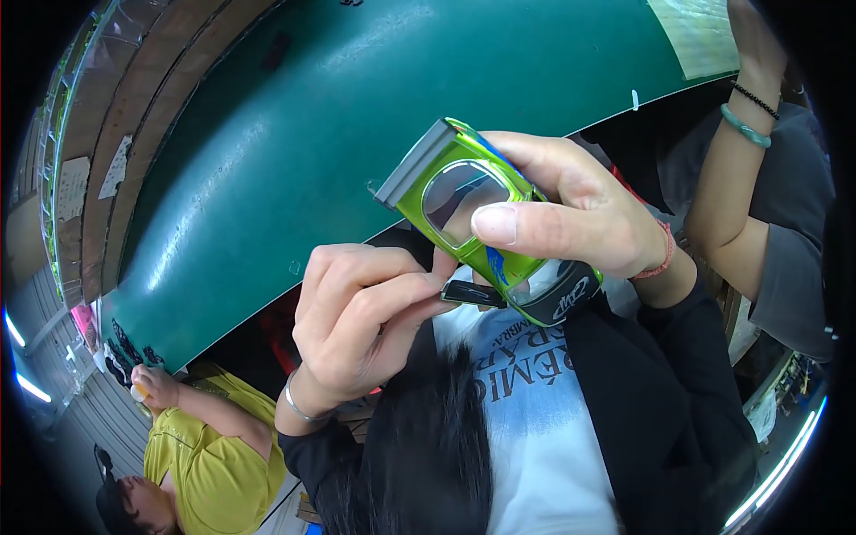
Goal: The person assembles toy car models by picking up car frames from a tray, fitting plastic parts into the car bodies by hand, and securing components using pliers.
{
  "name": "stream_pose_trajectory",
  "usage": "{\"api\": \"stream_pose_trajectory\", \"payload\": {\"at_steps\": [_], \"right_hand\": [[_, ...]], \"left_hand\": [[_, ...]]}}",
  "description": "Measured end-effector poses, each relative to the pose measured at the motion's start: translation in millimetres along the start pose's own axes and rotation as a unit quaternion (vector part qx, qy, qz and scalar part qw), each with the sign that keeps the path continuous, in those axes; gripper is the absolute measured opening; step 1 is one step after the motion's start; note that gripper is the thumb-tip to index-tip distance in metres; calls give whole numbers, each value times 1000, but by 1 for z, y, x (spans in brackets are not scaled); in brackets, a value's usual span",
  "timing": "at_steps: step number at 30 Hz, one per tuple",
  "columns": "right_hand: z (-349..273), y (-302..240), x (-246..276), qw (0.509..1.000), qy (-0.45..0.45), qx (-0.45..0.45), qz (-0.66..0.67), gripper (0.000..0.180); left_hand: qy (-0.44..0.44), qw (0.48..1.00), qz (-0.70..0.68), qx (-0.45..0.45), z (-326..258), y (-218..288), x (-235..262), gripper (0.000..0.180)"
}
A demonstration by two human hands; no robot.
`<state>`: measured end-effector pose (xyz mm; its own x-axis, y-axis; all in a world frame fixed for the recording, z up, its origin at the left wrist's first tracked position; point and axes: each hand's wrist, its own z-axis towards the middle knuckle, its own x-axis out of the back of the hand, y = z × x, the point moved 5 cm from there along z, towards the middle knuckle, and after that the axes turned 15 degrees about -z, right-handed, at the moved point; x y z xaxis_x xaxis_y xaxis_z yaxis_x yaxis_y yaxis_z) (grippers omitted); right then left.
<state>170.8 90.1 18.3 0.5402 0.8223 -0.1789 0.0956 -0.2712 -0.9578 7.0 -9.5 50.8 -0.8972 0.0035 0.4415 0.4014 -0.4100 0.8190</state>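
Note:
Above the table's near edge, my right hand (pixel 580 205) is closed round a bright green box-shaped item (pixel 530 272) with a rounded clear window, blue marks, a grey edge strip (pixel 417 163) and a black rounded end (pixel 562 299). I cannot tell its exact kind. My thumb presses beside the window, and the item is tilted. On its left side my left hand (pixel 366 312) pinches a small flat black piece (pixel 474 294) between thumb and fingertips. The piece touches the item's lower edge; whether it is joined there is unclear.
A green-topped table (pixel 294 169) stretches ahead, with a brown board wall (pixel 134 116) along its left. A person in a yellow shirt (pixel 214 455) sits at lower left near small black parts (pixel 125 348). Another person's arm (pixel 727 196) is at right, near a pale sheet (pixel 700 36).

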Motion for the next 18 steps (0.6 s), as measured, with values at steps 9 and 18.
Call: {"api": "stream_pose_trajectory", "payload": {"at_steps": [9,18], "right_hand": [[-5,2,-4,997,5,-59,57,40],[1,15,-8,998,-50,-9,-45,55]], "left_hand": [[-2,998,-54,-17,2,-3,-6,34],[7,987,-140,73,-24,-8,-6,23]]}}
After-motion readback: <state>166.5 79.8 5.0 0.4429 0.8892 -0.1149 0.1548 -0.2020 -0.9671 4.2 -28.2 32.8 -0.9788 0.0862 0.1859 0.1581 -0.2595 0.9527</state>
